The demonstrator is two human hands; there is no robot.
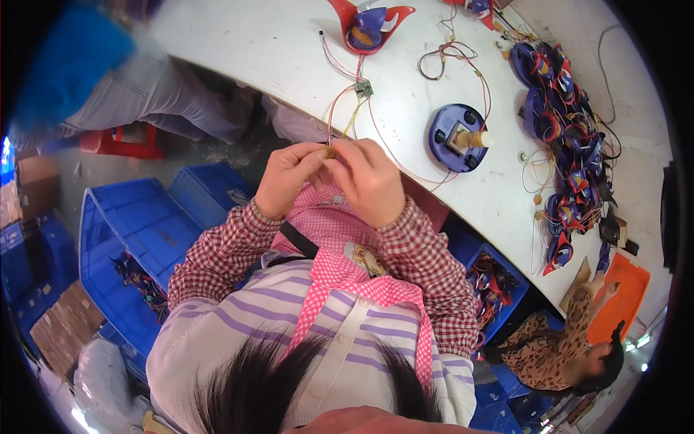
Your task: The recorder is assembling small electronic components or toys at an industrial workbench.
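Pinching wires (pixel 332 114), left fingers (pixel 305 151) and right fingers (pixel 353 153) hold them running lengthwise forward to a circuit board (pixel 363 88).

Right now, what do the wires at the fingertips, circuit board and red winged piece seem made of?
Wires: probably plastic over metal; smooth, coloured, curving. Circuit board: likely laminate, finish unclear; green, flat. Red winged piece: apparently plastic; smooth moulded curves.

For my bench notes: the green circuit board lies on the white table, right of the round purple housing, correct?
The side is wrong: the head view shows the green circuit board left of the round purple housing, on the white table.
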